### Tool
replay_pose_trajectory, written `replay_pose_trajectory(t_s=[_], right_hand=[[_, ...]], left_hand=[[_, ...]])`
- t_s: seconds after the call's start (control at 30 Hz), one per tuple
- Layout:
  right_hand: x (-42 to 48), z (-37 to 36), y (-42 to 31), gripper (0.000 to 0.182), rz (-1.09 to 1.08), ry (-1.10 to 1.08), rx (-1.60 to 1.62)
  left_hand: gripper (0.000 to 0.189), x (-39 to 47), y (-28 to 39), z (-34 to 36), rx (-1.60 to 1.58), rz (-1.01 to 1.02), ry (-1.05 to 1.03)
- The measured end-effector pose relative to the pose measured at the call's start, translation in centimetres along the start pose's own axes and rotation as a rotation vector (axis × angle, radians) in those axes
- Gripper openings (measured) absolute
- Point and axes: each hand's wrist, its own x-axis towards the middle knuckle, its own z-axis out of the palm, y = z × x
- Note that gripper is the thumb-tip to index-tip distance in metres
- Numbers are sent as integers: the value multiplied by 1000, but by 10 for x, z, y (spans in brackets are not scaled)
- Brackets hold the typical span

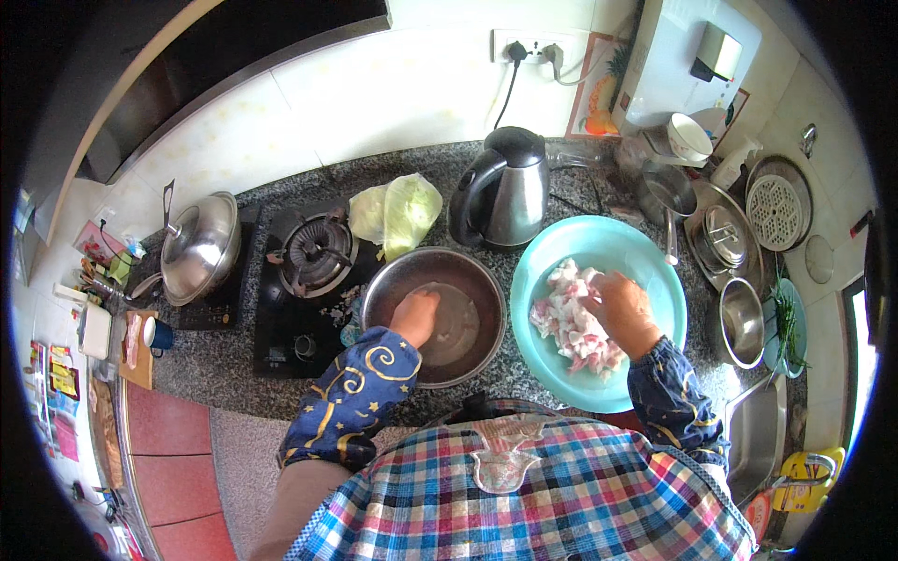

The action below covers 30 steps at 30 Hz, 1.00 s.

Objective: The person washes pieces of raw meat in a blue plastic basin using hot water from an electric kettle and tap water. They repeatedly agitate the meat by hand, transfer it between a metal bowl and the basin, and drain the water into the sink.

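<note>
My left hand (415,318) is inside a stainless steel bowl (491,280) that has cloudy liquid at its bottom. Its fingers are bent down and whether they hold anything is hidden. My right hand (621,308) reaches into a light turquoise plastic basin (652,266), with its fingertips on a pile of raw meat pieces (572,322), pink and whitish. The fingertips are partly hidden, so a grip on a piece cannot be made out. Patterned blue oversleeves cover both forearms. The bowl and basin stand side by side on the speckled stone counter (508,372).
An electric kettle (523,196) stands behind the bowl and basin, beside bagged leafy vegetables (410,210). Left are a gas burner (317,252) and a lidded wok (203,245). At right are a saucepan (666,189), a steel bowl (741,322), green stalks (787,322) and a sink (758,435).
</note>
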Motion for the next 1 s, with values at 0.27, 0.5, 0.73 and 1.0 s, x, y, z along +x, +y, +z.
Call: replay_pose_trajectory(t_s=[0.27,0.5,0.73,1.0], right_hand=[[49,68,-92,18,-520,-189,233],[71,148,-127,19,-448,-354,-99],[79,184,-116,14,-571,-405,-44],[93,125,-128,25,319,-739,1559]], left_hand=[[21,-24,28,-5,-65,146,-229],[16,-28,18,15,68,148,-201],[12,-34,10,-11,-184,-102,-282],[8,-17,37,-72,-685,-295,1]])
